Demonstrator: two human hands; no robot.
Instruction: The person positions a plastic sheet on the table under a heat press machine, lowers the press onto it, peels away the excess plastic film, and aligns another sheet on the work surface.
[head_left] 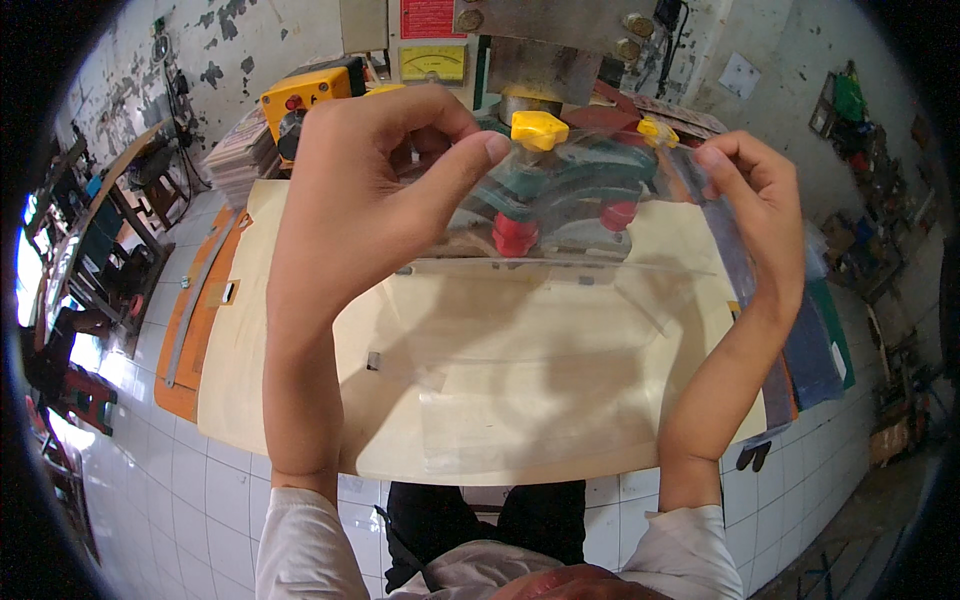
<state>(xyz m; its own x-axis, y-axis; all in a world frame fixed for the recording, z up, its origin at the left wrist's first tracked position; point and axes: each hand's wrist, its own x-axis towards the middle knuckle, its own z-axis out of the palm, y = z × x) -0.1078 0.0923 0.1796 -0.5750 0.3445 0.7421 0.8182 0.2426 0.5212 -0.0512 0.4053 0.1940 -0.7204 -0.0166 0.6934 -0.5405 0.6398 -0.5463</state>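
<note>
A clear plastic sheet [575,263] is held up in front of a machine, its lower edge above a cream board. My left hand [375,200] is closed, thumb and curled fingers at the sheet's left side; the exact contact is partly hidden. At the sheet's upper right corner, my right hand [755,185] pinches it between thumb and fingers. Through and above the plastic show the machine's yellow knobs [539,131] and red knobs [515,235] on green metal arms. Below lies the cream board [300,420], with a translucent rectangular patch [540,430] near its front.
An orange board with a metal ruler [200,300] juts out at the left. Behind my left hand stand a yellow control box [305,98] and a stack of sheets [240,150]. A blue-grey sheet pile [810,345] lies at the right. A red stool [88,395] stands farther left.
</note>
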